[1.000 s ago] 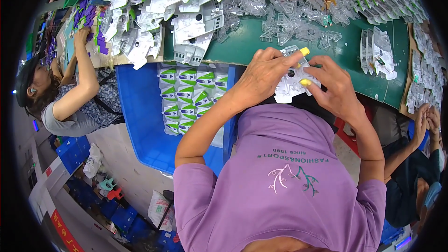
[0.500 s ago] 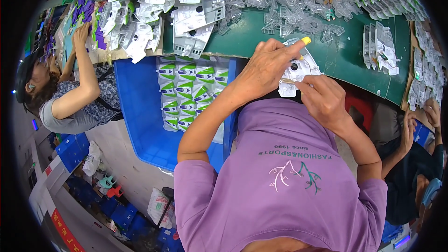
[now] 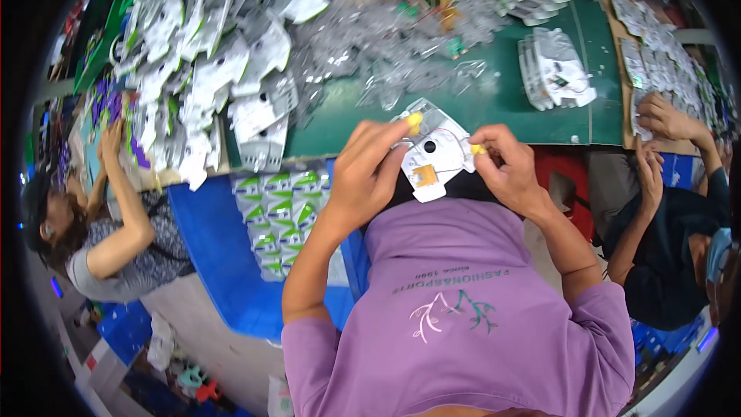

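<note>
A white plastic housing half (image 3: 445, 144) with a dark round hole is held above my lap, at the front edge of the green table. My left hand (image 3: 363, 170) grips its left side, a yellow cover on one fingertip. A small orange board (image 3: 424, 176) lies on the lower part of the housing. At the right edge, my right hand (image 3: 509, 170) is closed, with yellow at its fingertips; what it pinches there is too small to make out.
White-and-green housings (image 3: 239, 69) pile up at left, clear plastic parts (image 3: 386, 69) behind. Several stacked housings (image 3: 554, 69) stand at right on the green table (image 3: 502, 120). A blue bin (image 3: 208, 247) holds white-and-green pieces. Co-workers sit on both sides.
The view has shifted, and the housing with both hands now appears farther left. My right hand has moved off the housing's lower part to its right edge, leaving the orange board exposed.
</note>
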### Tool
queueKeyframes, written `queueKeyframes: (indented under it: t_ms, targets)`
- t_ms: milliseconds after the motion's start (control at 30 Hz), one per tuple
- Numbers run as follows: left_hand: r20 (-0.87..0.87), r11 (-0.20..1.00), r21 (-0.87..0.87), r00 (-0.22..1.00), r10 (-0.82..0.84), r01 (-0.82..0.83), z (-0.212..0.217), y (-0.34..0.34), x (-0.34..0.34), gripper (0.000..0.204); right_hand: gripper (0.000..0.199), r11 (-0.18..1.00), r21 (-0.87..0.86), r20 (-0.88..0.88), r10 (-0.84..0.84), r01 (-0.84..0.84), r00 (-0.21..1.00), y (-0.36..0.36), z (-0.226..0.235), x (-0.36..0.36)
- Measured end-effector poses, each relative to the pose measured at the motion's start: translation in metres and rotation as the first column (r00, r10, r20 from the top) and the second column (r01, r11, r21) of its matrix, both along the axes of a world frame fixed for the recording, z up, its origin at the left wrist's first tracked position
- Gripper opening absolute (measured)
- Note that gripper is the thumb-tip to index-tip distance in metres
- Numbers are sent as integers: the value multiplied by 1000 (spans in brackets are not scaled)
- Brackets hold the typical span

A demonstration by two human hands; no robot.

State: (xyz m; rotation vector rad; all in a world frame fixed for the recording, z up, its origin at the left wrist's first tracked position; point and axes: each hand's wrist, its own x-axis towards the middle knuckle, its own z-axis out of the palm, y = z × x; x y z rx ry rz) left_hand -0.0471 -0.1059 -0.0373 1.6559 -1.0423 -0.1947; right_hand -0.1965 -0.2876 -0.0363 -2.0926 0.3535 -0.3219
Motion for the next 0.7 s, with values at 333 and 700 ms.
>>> queueKeyframes:
  t_ms: [333, 700]
  targets:
    - [-251, 376, -927, 761, -598, -10, 152, 3, -40, 28, 16, 853, 177, 167, -517, 490, 839, -127, 36, -38]
    - [-410, 414, -907, 397, -821, -80, 208, 5, -32, 16, 24, 793, -24, 409, -548, 608, 730, -109, 30, -29]
